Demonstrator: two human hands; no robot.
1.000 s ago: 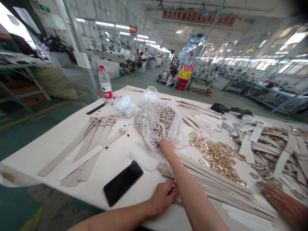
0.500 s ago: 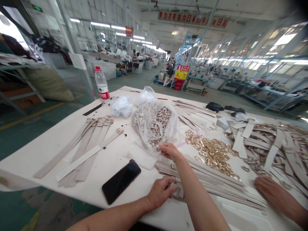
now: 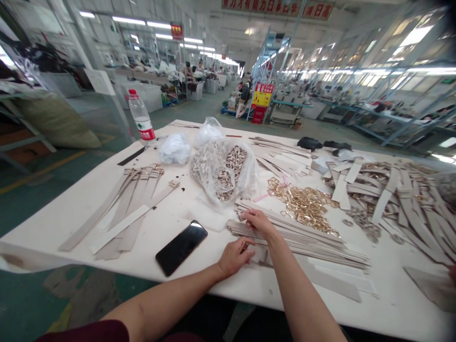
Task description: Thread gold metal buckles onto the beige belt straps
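Observation:
My left hand (image 3: 235, 257) is closed near the front table edge, its fingers round a gold buckle (image 3: 245, 244) on the end of a beige strap (image 3: 264, 255). Just above it, my right hand (image 3: 259, 222) pinches a small beige strap loop (image 3: 240, 215), mostly hidden by the fingertips. Beneath and beside the right hand lies a stack of long beige straps (image 3: 302, 242). A clear plastic bag (image 3: 201, 173) full of small beige loops (image 3: 233, 166) stands open beyond it. Gold buckles (image 3: 306, 206) are heaped to the right.
A black phone (image 3: 181, 247) lies left of my hands. Finished-looking buckled straps (image 3: 133, 209) fan out at the left, near a water bottle (image 3: 142, 118). More straps (image 3: 402, 199) pile up at the right. Another person's hand (image 3: 452, 273) shows at the right edge by a beige piece (image 3: 427, 285).
My right hand has come away from the bag's mouth, nearer to my left hand, with a loop pinched. The other person's hand has moved off to the right edge. The view has shifted slightly.

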